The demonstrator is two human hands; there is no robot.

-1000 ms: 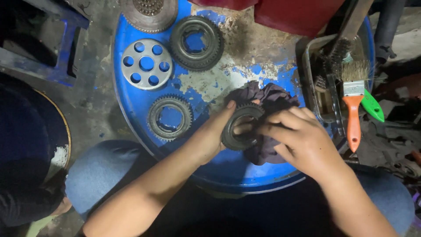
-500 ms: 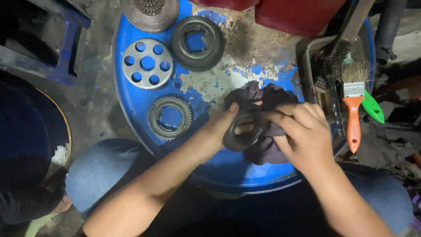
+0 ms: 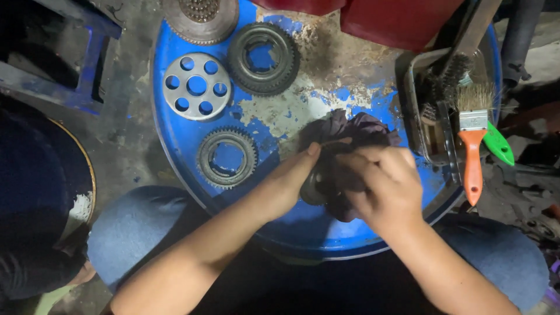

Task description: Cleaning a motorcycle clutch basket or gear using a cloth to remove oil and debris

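My left hand (image 3: pixel 286 184) grips a dark metal ring gear (image 3: pixel 312 186) by its left edge, above the near part of a blue drum top (image 3: pixel 303 233). My right hand (image 3: pixel 385 184) presses a dark purple rag (image 3: pixel 350 131) over the ring, so most of the ring is hidden. On the drum to the left lie a toothed gear ring (image 3: pixel 227 157), a grey disc with round holes (image 3: pixel 196 86) and a larger dark gear ring (image 3: pixel 263 58). A rusty toothed disc (image 3: pixel 200 17) sits at the drum's far edge.
A metal tray (image 3: pixel 429 111) at the drum's right holds a wire brush (image 3: pixel 449 70). A paintbrush with an orange handle (image 3: pixel 472 157) and a green-handled tool (image 3: pixel 499 144) lie beside it. Red containers (image 3: pixel 396 20) stand at the back. My knees in blue jeans (image 3: pixel 134 227) flank the drum.
The rag has been drawn over the ring, which showed openly between my hands before. My right hand's fingers have closed over it and shifted slightly left.
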